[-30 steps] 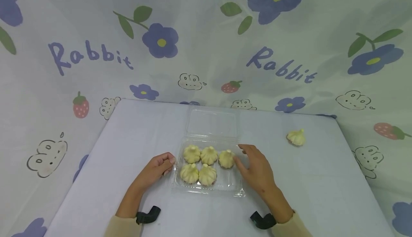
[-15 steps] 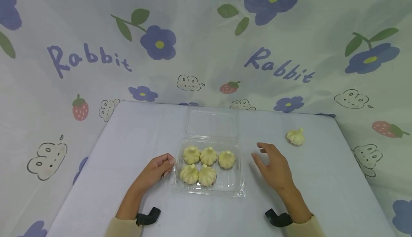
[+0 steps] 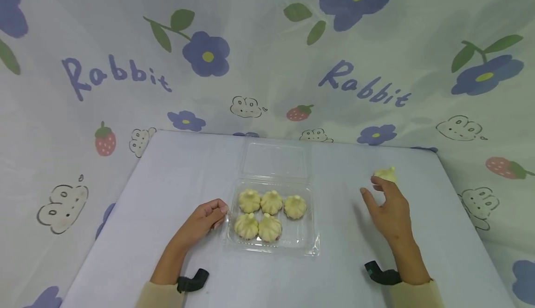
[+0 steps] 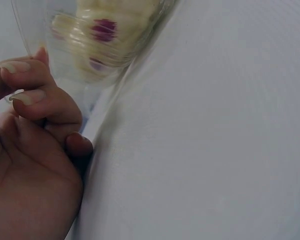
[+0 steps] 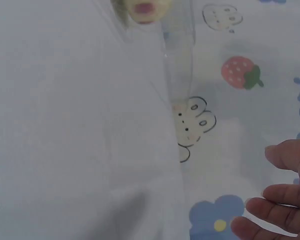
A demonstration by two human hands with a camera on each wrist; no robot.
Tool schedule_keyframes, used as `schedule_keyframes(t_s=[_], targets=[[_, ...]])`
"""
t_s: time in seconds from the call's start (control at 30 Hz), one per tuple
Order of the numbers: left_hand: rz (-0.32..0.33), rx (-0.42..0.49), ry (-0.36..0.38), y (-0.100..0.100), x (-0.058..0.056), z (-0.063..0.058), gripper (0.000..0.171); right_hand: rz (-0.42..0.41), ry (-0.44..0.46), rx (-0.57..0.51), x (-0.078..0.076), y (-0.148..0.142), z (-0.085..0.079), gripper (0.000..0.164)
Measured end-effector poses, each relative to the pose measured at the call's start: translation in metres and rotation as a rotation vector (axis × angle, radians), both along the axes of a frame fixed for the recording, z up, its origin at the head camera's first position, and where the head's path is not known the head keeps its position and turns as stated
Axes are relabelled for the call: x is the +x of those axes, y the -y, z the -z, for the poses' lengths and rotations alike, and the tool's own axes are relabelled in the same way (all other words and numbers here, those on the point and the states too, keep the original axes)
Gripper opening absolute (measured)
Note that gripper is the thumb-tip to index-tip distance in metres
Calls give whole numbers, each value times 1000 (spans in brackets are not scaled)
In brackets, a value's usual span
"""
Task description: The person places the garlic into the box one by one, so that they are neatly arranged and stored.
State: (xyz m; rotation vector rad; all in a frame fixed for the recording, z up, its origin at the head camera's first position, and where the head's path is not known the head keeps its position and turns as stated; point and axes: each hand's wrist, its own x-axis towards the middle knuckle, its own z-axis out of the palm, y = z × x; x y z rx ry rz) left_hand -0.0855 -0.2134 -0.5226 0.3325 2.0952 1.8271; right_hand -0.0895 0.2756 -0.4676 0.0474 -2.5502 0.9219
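Observation:
A clear plastic clamshell box (image 3: 292, 243) lies with its lid laid back, and several pale yellow garlic bulbs (image 3: 269, 227) sit in its tray in two rows. At the box's left edge, my left hand (image 3: 202, 219) pinches the rim with curled fingers; the left wrist view shows its fingers (image 4: 32, 100) beside the plastic wall, with a purple-marked garlic bulb (image 4: 107, 30) behind it. My right hand (image 3: 390, 210) reaches over the table's right side, its fingers parted and holding nothing. Just beyond its fingertips is a single garlic bulb (image 3: 386, 174), partly hidden by the hand.
The table (image 3: 334, 271) wears a white cover. A printed curtain (image 3: 259, 75) with flowers, rabbits and strawberries hangs behind and at both sides. The open lid (image 3: 276, 159) extends toward the table's back edge. Black wrist mounts (image 3: 193, 280) are on both wrists.
My right hand has let go of the garlic bulb at the tray's right side and moved right to the single bulb. The left hand stays at the box's left edge.

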Motion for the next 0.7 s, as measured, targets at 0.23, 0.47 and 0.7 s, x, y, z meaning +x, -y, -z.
schedule_keyframes(t_s=[0.23,0.47,0.7], targets=[[0,-7,14,-1,1,-1,28,145,44,6,-4,-26,-8,50],[3,-4,7,0,0,1,27,164,176,42,-16,-49,-6,68],[12,8,-1,0,-2,1,26,151,363,3,-28,-60,5,92]])
